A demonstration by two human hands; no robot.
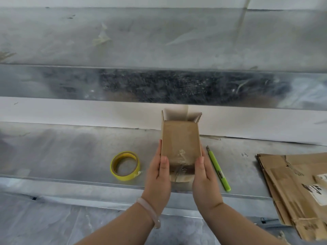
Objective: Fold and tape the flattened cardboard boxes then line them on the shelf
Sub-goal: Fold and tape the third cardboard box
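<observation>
A small brown cardboard box (180, 140) is held up over the metal shelf (70, 152), its far end open with flaps standing up. Clear tape shows on its near face. My left hand (158, 174) grips the box's left side, thumb on the front face. My right hand (203, 175) grips the right side the same way. A roll of yellow tape (125, 165) lies on the shelf to the left of my hands. A green utility knife (218, 169) lies just to the right. A stack of flattened cardboard boxes (293, 188) lies at the far right.
A higher metal shelf (159, 41) with scraps of old tape runs across the top, its scratched front lip (177, 87) below it. A white wall strip (88, 112) sits behind the lower shelf. Plastic sheeting (53, 223) covers the floor below.
</observation>
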